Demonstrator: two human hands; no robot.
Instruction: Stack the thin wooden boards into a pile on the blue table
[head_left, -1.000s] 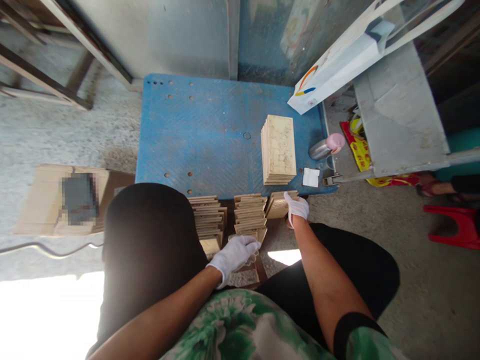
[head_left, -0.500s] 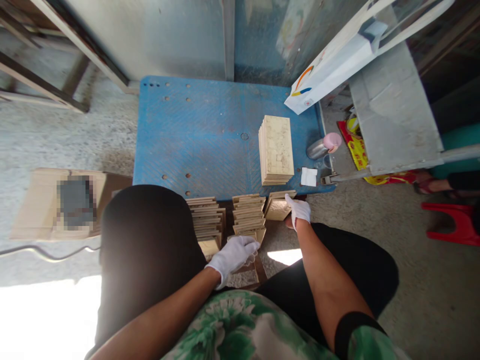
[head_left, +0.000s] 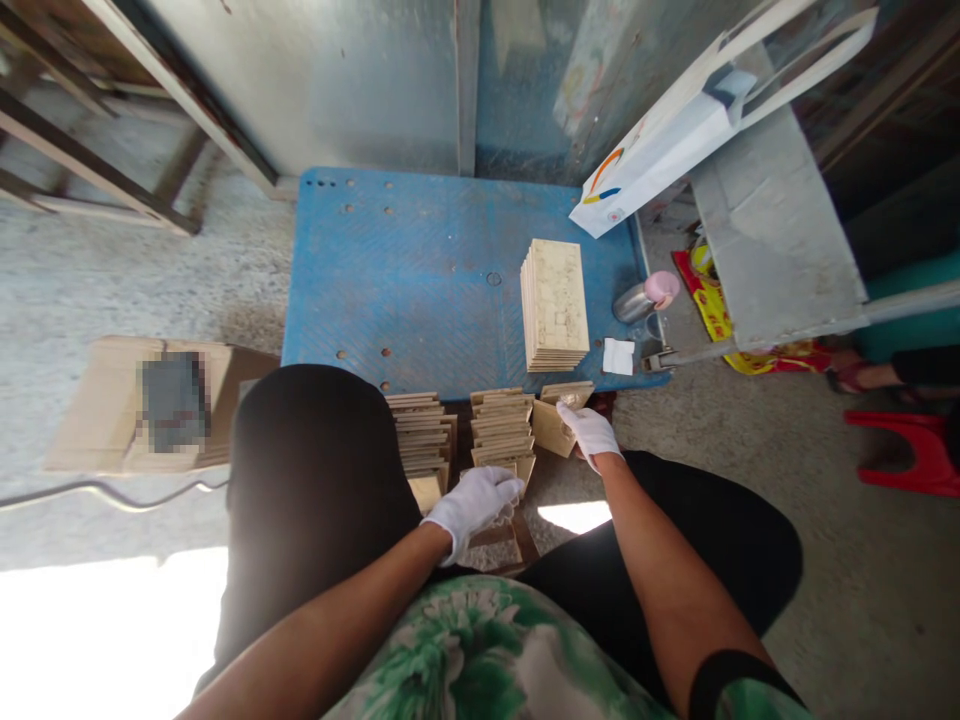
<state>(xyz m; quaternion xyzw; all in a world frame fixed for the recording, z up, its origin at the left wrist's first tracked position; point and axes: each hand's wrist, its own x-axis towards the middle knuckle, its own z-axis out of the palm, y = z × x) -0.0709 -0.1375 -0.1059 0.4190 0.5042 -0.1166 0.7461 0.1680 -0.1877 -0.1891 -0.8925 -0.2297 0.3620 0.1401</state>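
My right hand [head_left: 591,432], in a white glove, pinches a thin tan square board [head_left: 553,430]. This board stands tilted in front of another board [head_left: 567,390] at the blue table's near edge. My left hand [head_left: 476,502], also gloved, has its fingers curled together at the near end of the middle row of boards [head_left: 501,425]. Beneath those fingers a clear, scalloped-edged thing shows in part; what they grip is hidden. Another row of boards [head_left: 421,440] leans beside my left knee. On the blue table [head_left: 390,270] lies a neat stack of boards [head_left: 556,300].
A pink-lidded flask [head_left: 646,297], a clear cup and a folded white paper [head_left: 619,356] are at the table's right end. A white bag [head_left: 660,150] leans behind them. Flattened cardboard [head_left: 97,400] lies on the left floor, a red stool [head_left: 904,450] stands right, near another person's foot.
My right hand has drawn the board slightly nearer and turned it, so it stands apart from the one behind. My left hand has stayed at the middle row. The whole view has shifted slightly.
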